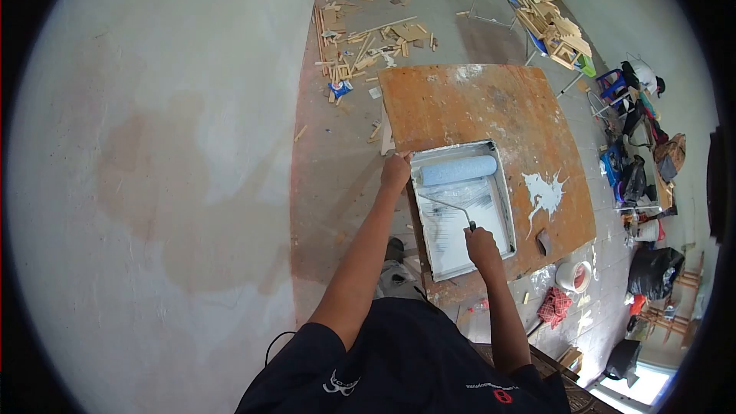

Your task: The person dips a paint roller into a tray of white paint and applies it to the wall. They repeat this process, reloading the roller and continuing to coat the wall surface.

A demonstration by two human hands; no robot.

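My right hand [484,251] is closed around the dark handle of a paint roller [458,171]. Its pale blue sleeve lies across the far end of a paint tray [506,207], and the thin wire frame runs back over the ribbed slope to my hand. White paint coats the tray inside. At the tray's far left corner, my left hand [396,172] has its fingers closed on the rim. The tray rests on a paint-stained wooden board [491,100], along its left side.
Spilled white paint [545,195] and a small dark block [543,241] are on the board. A white bucket [573,277] and a red checked cloth [555,307] sit on the floor at right. Wood scraps [360,50] litter the floor ahead; a pale wall [169,146] rises at left.
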